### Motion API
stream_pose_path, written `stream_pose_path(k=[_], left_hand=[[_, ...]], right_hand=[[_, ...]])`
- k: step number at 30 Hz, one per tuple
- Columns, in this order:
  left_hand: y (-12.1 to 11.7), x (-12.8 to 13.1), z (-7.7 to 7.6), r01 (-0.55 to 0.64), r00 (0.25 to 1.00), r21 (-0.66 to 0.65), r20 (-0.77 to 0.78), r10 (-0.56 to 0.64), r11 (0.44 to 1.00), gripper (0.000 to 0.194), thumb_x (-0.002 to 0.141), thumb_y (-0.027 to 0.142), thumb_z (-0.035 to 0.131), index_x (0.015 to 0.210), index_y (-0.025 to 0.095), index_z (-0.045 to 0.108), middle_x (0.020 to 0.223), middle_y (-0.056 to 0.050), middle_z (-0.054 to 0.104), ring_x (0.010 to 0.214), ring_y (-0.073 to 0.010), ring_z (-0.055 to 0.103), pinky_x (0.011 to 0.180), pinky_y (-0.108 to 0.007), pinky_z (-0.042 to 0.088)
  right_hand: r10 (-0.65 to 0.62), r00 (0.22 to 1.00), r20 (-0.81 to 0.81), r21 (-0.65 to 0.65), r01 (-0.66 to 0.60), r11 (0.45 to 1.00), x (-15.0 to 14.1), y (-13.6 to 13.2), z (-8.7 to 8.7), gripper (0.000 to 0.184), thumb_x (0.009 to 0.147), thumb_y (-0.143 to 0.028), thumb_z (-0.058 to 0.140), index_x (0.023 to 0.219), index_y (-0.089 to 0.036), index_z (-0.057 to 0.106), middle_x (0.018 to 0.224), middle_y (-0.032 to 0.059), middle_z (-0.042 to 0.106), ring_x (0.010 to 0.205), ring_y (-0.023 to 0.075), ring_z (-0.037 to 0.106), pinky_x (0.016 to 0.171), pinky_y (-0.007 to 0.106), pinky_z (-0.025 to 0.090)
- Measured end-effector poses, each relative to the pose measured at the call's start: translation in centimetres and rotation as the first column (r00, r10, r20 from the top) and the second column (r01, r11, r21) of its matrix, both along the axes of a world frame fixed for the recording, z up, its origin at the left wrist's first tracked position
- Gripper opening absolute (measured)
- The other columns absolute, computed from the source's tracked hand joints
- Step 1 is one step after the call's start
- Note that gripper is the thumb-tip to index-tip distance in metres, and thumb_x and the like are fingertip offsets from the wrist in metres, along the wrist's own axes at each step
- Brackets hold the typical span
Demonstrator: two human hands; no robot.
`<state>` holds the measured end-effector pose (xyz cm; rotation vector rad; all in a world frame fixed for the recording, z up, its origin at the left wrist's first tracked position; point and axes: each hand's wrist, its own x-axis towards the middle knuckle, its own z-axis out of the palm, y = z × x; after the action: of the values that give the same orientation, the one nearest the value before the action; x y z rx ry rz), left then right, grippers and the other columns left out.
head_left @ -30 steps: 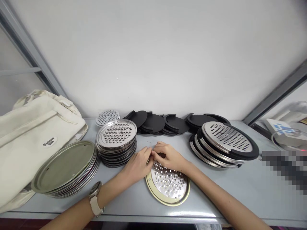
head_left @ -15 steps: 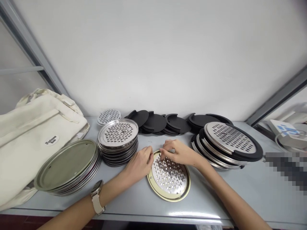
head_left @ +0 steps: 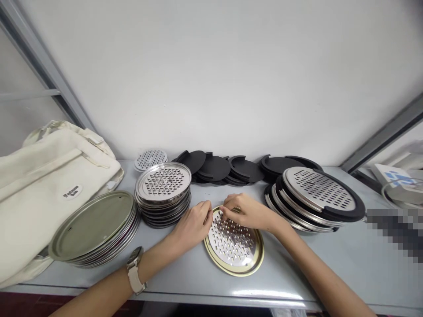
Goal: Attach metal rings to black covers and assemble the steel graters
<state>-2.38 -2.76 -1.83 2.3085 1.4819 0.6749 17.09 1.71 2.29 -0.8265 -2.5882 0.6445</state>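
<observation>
A round metal grater disc [head_left: 231, 246] lies in a shallow gold-rimmed plate [head_left: 243, 272] on the grey table. My left hand [head_left: 196, 222] closes its curled fingers at the plate's upper left rim; a watch with a pale strap is on that wrist. Over the far right part of the disc, my right hand [head_left: 244, 212] is closed, thumb and fingers bent together near the rim. What its fingertips hold, if anything, is hidden. Left of my left hand stands a stack of grater plates [head_left: 163, 185].
Olive lids or plates [head_left: 95, 224] are stacked at left beside a cream bag [head_left: 42, 189]. Black round holders [head_left: 213, 169] line the wall, near a small grater disc [head_left: 150, 159]. At right is a stack of grater discs in black holders [head_left: 322, 189], with a white box [head_left: 393, 176] beyond.
Both hands stay at the far rim of the gold-rimmed plate with almost the same grip. The whole view has shifted very slightly; nothing else has visibly moved.
</observation>
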Motion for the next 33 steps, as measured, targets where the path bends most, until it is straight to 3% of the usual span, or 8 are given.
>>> stream_pose_path(k=[8,14,17,23,33], left_hand=[[0.0,0.0,0.0,0.001,1.0,-0.001,-0.009,-0.001,1.0,0.014,0.093,0.018,0.038,0.081,0.019,0.045,0.073,-0.001,0.052,0.063,-0.0152,0.053,0.061,-0.029,0.035],[-0.1,0.1,0.2,0.001,1.0,-0.003,-0.026,-0.001,1.0,0.014,0.093,0.017,0.037,0.08,0.019,0.044,0.072,0.0,0.051,0.063,-0.0149,0.051,0.061,-0.028,0.034],[-0.1,0.0,0.1,0.008,1.0,-0.012,-0.008,-0.009,1.0,0.013,0.093,0.018,0.038,0.081,0.019,0.044,0.073,0.0,0.051,0.065,-0.0153,0.052,0.061,-0.028,0.034],[0.0,-0.1,0.1,0.01,0.999,-0.076,0.05,-0.006,0.997,0.012,0.092,0.017,0.038,0.082,0.019,0.044,0.074,-0.001,0.052,0.067,-0.016,0.052,0.062,-0.028,0.036],[0.1,-0.3,0.0,0.056,0.998,-0.099,0.04,-0.052,0.994,0.016,0.092,0.014,0.034,0.079,0.02,0.04,0.076,-0.001,0.052,0.066,-0.0155,0.05,0.06,-0.028,0.033]], right_hand=[[-0.039,0.998,0.057,0.078,0.034,0.996,0.2,0.3,-0.4,0.046,0.094,-0.027,0.046,0.049,-0.018,0.051,0.052,0.0008,0.049,0.054,0.0126,0.045,0.058,0.027,0.035],[-0.05,0.997,0.066,0.063,0.046,0.997,0.2,0.2,0.1,0.041,0.092,-0.02,0.047,0.053,-0.017,0.056,0.055,0.0013,0.053,0.057,0.0131,0.048,0.062,0.028,0.037],[0.001,1.0,0.009,-0.006,-0.001,1.0,-0.2,-0.3,0.6,0.035,0.092,-0.021,0.05,0.061,-0.017,0.065,0.059,0.0014,0.058,0.063,0.0141,0.053,0.064,0.027,0.039],[0.232,0.972,-0.046,-0.141,-0.237,0.961,-1.2,-1.8,0.4,0.023,0.09,-0.02,0.055,0.074,-0.019,0.072,0.071,0.0014,0.067,0.076,0.0155,0.058,0.079,0.028,0.043],[0.233,0.97,0.061,0.006,-0.234,0.972,-1.8,-2.2,0.3,0.027,0.088,-0.021,0.055,0.062,-0.017,0.061,0.066,0.001,0.057,0.075,0.0157,0.051,0.084,0.033,0.039]])
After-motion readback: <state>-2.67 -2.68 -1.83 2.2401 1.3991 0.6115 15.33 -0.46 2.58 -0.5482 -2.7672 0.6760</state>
